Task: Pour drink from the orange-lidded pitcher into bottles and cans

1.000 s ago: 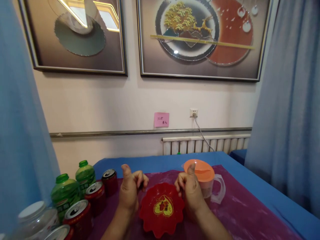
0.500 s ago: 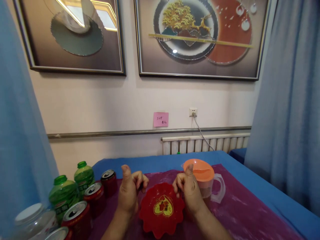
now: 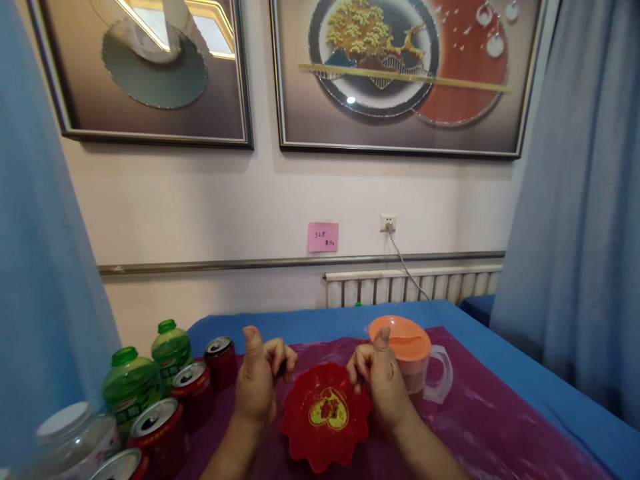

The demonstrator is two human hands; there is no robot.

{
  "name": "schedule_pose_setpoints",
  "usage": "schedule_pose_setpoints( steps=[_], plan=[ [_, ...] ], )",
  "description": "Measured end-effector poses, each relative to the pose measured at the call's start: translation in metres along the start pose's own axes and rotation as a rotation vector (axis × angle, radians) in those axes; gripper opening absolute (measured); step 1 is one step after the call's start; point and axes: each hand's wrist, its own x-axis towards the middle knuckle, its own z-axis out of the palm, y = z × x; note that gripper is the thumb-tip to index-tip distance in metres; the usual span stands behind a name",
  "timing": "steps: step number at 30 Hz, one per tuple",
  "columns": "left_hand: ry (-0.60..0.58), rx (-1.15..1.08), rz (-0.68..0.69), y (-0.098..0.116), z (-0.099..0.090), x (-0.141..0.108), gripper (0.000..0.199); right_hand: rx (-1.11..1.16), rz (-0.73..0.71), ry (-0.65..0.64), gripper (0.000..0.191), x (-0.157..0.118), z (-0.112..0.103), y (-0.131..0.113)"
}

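A red plate with a scalloped rim and a yellow heart print lies between my hands. To its left, my left hand is closed, thumb pointing up and fingers curled in with nothing in them. My right hand makes the same thumb-up fist at the plate's right edge; its fingertips overlap the rim in view, and I cannot tell whether they touch. Just behind the right hand stands a clear pitcher with an orange lid, partly hidden by that hand.
Several red cans stand in a row on the left, beside two green-capped bottles and a white-lidded jar. A purple sheet covers part of the blue tablecloth. A radiator runs along the wall behind.
The view has shifted very slightly. Both hands keep the same pose, and the plate and pitcher stay in place.
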Motion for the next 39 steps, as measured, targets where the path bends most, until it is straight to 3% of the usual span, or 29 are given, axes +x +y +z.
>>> schedule_pose_setpoints(
  steps=[19, 28, 33, 36, 39],
  plan=[
    [-0.013, -0.011, -0.001, -0.004, 0.004, 0.002, 0.075, -0.047, -0.01, -0.02, 0.081, -0.003, 0.002, -0.016],
    [-0.03, 0.124, 0.043, -0.001, 0.014, -0.007, 0.055, -0.049, -0.013, -0.042, 0.084, -0.001, 0.011, -0.03],
    [-0.062, 0.143, 0.071, -0.009, 0.022, -0.009, 0.043, -0.261, -0.126, -0.054, 0.073, -0.02, -0.014, -0.031],
    [-0.084, 0.173, 0.091, -0.014, 0.029, -0.011, 0.041, -0.588, -0.192, -0.169, 0.064, -0.053, -0.038, -0.013],
    [-0.105, 0.175, 0.085, -0.017, 0.039, -0.015, 0.033, -0.877, -0.147, -0.251, 0.054, -0.093, -0.07, 0.013]
  ],
)
